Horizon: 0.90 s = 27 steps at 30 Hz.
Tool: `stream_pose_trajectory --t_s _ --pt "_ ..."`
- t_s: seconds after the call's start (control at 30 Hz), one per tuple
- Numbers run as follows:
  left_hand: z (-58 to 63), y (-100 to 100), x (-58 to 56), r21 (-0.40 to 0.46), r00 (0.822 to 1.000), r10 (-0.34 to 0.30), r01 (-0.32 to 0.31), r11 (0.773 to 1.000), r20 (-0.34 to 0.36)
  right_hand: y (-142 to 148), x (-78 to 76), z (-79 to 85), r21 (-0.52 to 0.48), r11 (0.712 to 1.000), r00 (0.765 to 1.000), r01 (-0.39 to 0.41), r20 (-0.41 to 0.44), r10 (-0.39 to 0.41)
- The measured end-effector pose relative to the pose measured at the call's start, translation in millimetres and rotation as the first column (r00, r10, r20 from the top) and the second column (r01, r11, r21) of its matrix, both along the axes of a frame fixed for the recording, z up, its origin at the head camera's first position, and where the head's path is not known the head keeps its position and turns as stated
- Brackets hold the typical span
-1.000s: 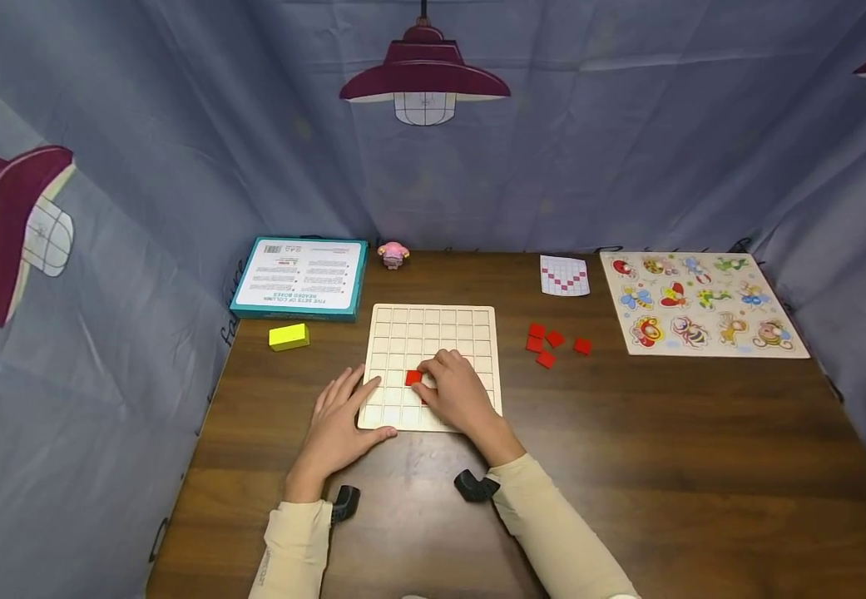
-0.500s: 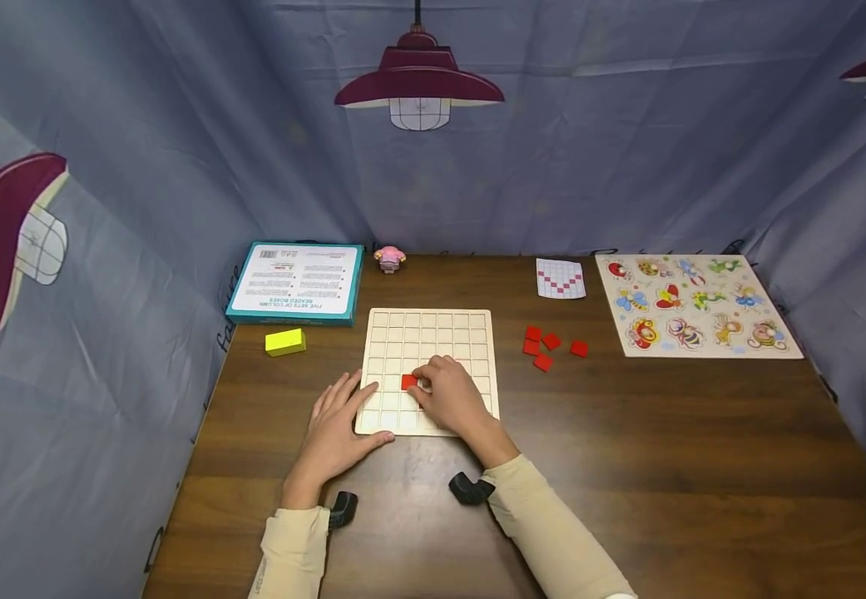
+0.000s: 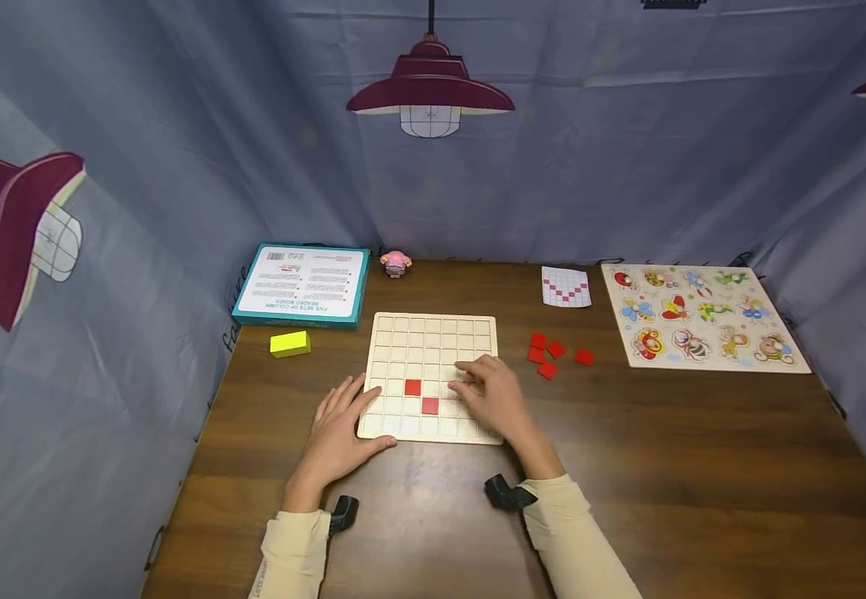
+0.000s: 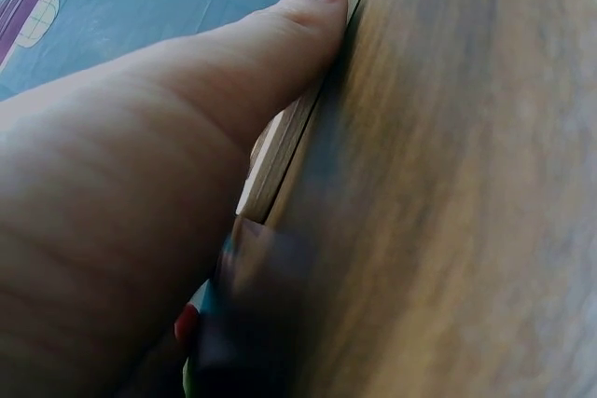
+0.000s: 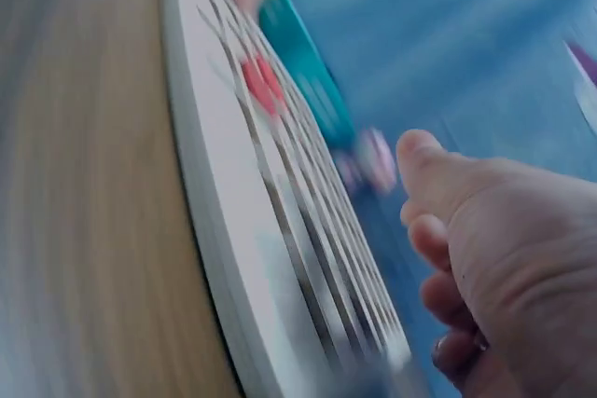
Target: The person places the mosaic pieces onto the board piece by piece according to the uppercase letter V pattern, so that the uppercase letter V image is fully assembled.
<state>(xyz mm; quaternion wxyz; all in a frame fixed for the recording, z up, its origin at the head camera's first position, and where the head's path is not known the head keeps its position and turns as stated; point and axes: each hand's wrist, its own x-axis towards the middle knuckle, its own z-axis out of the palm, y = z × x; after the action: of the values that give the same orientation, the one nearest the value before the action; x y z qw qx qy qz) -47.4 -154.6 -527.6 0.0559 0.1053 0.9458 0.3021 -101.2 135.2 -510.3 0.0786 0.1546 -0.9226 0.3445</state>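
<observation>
Two fingertips of the right hand, thumb and forefinger, stand a little apart with nothing seen between them, and its other fingers are loosely bent. It hangs over the board, towards 4 o'clock from the board's centre, and in the right wrist view its fingertips look clear of the wood. The left hand is at 8 o'clock, fingers spread, grasping nothing. Its fingertips rest on the board's left edge and its thumb lies along the near edge, which the left wrist view also shows.

Two red tiles lie in the grid, corner to corner: the upper tile in the third column from the left, and the lower tile between 4 and 5 o'clock from it, one column over.

Just short of 3 o'clock from the board, five loose tiles lie on the surface. Farther out in nearly the same direction is a puzzle of insects and other small creatures. At 2 o'clock lies a card, a grid with coloured squares in a V.

Between 9 and 10 o'clock sits a yellow block; at 10, behind the block, a teal box; between 11 and 12, a pink figure. Beyond hangs a grey-blue curtain printed with red lamps.
</observation>
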Motion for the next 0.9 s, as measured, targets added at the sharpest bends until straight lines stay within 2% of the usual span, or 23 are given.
stream_pose_trajectory --t_s 0.13,0.23,0.37,0.5,0.9 --pt "0.8 -1 1.0 0.004 1.000 0.002 -0.002 1.000 0.003 55 3.6 -6.4 -0.054 0.991 0.991 0.123 -0.055 -0.126" --pt "1.4 -1 1.7 0.005 1.000 0.002 -0.002 1.000 0.005 92 6.2 -12.8 -0.053 0.974 0.973 0.219 -0.056 -0.222" --pt "1.6 0 2.1 0.007 1.000 0.005 -0.005 1.000 0.002 123 8.3 -20.9 -0.041 0.957 0.956 0.288 -0.042 -0.290" --pt "1.8 0 1.3 0.011 1.000 0.007 -0.007 1.000 0.006 133 8.5 -25.6 -0.028 0.950 0.950 0.310 -0.021 -0.311" --pt "-1.2 -1 1.2 0.015 1.000 0.001 -0.001 1.000 -0.005 129 7.2 -31.4 0.054 0.940 0.941 0.338 -0.010 -0.338"
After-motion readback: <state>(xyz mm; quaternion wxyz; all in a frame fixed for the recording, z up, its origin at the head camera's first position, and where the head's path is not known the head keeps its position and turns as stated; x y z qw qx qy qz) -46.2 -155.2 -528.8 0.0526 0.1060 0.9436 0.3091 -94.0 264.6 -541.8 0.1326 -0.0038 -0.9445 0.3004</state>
